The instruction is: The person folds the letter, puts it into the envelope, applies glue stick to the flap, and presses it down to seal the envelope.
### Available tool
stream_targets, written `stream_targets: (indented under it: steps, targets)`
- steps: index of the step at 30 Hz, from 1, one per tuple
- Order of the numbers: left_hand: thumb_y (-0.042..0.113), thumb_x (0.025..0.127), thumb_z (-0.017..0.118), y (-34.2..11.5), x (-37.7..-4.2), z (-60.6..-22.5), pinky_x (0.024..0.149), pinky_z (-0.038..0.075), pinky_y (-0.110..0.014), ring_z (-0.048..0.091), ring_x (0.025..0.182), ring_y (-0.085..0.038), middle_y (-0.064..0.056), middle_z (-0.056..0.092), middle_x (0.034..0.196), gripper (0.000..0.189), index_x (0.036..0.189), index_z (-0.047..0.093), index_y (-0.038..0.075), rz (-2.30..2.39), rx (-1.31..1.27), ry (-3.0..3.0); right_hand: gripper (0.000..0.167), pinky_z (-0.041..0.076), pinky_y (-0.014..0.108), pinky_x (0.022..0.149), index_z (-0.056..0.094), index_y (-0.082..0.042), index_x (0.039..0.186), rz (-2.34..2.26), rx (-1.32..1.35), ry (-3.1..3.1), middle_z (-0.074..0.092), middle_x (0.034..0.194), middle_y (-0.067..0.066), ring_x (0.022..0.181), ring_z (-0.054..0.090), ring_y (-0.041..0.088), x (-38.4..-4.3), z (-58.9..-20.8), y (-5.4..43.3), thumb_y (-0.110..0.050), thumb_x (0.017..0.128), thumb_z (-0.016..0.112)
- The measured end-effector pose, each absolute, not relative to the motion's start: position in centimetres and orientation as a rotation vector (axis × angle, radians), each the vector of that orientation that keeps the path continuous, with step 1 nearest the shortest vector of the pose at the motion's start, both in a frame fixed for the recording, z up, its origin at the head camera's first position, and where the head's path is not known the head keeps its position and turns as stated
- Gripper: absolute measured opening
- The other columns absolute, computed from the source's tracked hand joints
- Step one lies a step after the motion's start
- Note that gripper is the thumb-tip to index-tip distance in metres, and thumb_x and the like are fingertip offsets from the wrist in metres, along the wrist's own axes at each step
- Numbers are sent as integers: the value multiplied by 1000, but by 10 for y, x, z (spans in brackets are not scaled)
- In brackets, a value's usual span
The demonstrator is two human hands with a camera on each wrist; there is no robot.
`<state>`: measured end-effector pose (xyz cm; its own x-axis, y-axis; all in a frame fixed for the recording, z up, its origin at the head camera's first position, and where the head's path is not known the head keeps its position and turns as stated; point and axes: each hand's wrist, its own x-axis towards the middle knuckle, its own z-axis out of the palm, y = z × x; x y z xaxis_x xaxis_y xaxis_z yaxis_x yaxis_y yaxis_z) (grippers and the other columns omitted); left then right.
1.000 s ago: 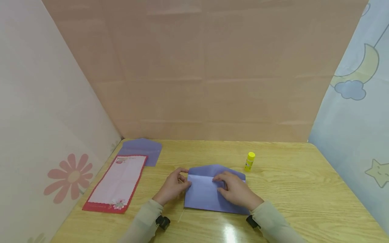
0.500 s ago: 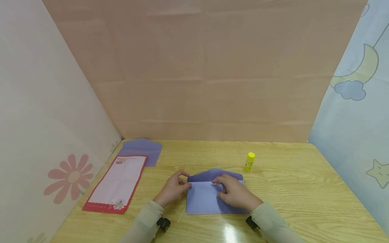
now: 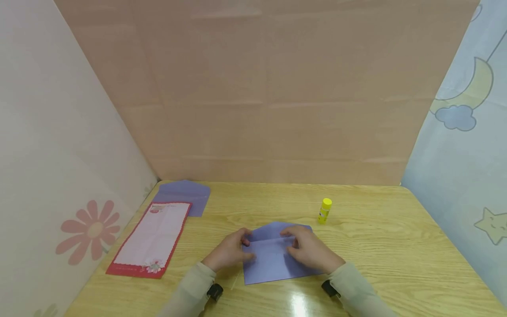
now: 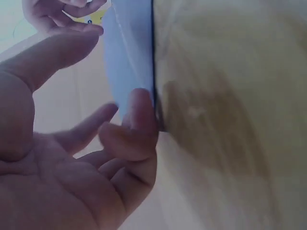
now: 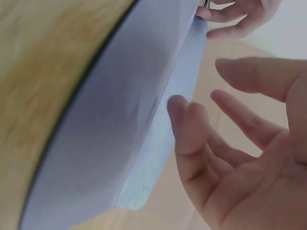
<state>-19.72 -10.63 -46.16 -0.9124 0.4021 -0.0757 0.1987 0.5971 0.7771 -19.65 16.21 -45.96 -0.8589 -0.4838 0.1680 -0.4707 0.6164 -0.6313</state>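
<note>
A purple envelope (image 3: 267, 262) lies on the wooden table between both hands, its flap (image 3: 273, 230) raised on the far side. At the envelope's left edge is my left hand (image 3: 227, 252). The left wrist view shows its thumb well apart from the bent fingers (image 4: 141, 110), which are right at the envelope's edge. Over the right part of the envelope hovers my right hand (image 3: 310, 251). Its fingers (image 5: 177, 112) are loosely bent near the flap fold, thumb spread away, and nothing is between them.
A yellow glue stick (image 3: 325, 211) stands upright behind the right hand. On the left lies a pink sheet with a red border (image 3: 154, 237), overlapping a second purple envelope (image 3: 199, 200). A pale thin strand (image 3: 235, 281) lies near the left wrist. Papered walls enclose the table (image 3: 396, 246).
The left thumb has come off the envelope's left edge and the left hand has shifted slightly nearer. The envelope has turned a little, its near left corner now lower. The right fingers have lifted.
</note>
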Motion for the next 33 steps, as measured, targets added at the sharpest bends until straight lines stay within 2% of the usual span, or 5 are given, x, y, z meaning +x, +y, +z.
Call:
stream_targets:
  steps: [3,8,20,26,33]
  targets:
    - [13,76,84,-104,-194,-456,84,50,-39,59,99,-28,-13,64,107,46,115,65,-3,1122,596,2610,37,45,23,63,66,-3,118,-1091,-796,2875,62,107,10,72,51,8,-198,-459,163,-1,81,73]
    - [17,74,87,-102,-190,-453,83,48,-34,56,93,-23,-8,59,102,36,101,71,1,986,700,2660,42,45,23,63,66,-4,120,-1066,-734,2938,58,114,10,72,51,10,-200,-458,164,-4,80,76]
    - [25,75,87,-99,-187,-450,97,47,-46,46,116,-33,-14,55,133,57,123,68,1,784,631,2693,46,43,25,63,62,-3,127,-1013,-638,2902,57,116,13,74,49,10,-198,-456,170,-8,83,76]
    - [30,78,84,-97,-189,-449,99,46,-47,43,118,-32,-16,50,145,66,133,62,1,710,606,2690,41,52,41,83,64,-5,123,-923,-632,2910,59,126,14,97,61,24,-197,-458,171,-12,84,76]
    - [32,81,81,-98,-191,-446,97,45,-48,43,117,-32,-16,46,150,66,136,60,3,638,622,2706,39,46,55,100,65,-3,119,-907,-655,2886,59,127,18,118,57,39,-194,-458,172,-13,83,78]
